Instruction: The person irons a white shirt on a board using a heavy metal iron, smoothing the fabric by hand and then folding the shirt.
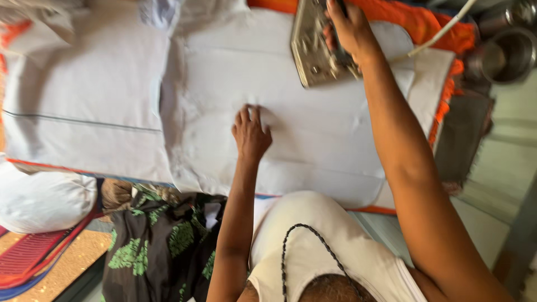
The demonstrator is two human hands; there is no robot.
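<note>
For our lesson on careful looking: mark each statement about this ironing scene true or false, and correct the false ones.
1. The right hand grips the iron. True.
2. The left hand lies flat on the white cloth. True.
3. The iron stands on the floor. False: it is on the cloth.
4. The left hand holds a metal cup. False: the metal cups sit apart, beyond the iron.
</note>
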